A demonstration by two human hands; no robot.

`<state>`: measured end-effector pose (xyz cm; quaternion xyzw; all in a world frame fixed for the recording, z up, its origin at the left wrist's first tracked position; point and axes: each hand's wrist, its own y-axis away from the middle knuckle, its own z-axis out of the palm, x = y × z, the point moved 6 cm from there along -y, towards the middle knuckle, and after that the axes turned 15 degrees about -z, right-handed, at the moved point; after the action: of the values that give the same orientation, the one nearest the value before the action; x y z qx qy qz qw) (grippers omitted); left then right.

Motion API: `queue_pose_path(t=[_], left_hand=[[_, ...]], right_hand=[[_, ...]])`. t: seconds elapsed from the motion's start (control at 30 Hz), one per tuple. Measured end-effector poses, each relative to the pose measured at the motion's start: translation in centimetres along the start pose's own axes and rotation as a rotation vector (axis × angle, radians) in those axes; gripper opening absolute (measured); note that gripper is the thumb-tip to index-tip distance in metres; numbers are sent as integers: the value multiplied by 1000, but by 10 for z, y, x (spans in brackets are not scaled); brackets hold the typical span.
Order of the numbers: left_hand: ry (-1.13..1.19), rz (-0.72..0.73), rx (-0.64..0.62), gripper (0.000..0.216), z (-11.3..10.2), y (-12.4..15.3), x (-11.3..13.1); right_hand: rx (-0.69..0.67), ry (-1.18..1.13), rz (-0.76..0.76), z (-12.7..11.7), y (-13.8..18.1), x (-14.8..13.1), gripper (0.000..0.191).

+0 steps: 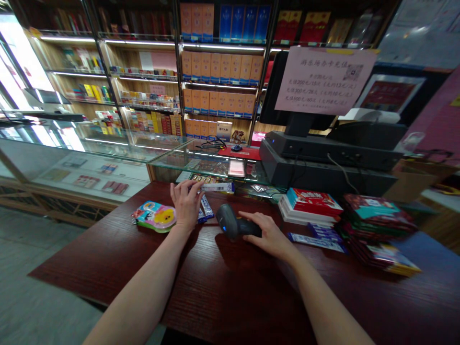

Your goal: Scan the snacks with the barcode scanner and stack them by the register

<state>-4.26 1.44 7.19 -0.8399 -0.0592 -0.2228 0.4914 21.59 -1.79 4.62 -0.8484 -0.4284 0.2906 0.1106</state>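
Observation:
My left hand (187,203) rests on the dark wooden counter (223,287) and pinches a small white and blue packet (217,187) at its left end, lifting it above other blue wrapped packets (205,211). My right hand (268,235) is wrapped round the handle of a dark grey barcode scanner (232,224), whose head points left toward the packets. A colourful pink and yellow toy pack (154,215) lies just left of my left hand.
A black till with screen and pink paper notice (325,79) stands at the back right. Stacks of red and green packs (311,203) (377,223) lie right of the scanner. Glass display cases (108,143) and shelves of boxes (219,67) fill the back.

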Motion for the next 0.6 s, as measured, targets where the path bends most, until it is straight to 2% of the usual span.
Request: queue_pose_path(t=[0.2,0.6], left_hand=[[19,8,-2,31,-2,0,3],[53,26,-14,30,-4,1,9]], right_hand=[[-71,50,-3,15,1,3,63],[-59,41,-10,21,1,5,61]])
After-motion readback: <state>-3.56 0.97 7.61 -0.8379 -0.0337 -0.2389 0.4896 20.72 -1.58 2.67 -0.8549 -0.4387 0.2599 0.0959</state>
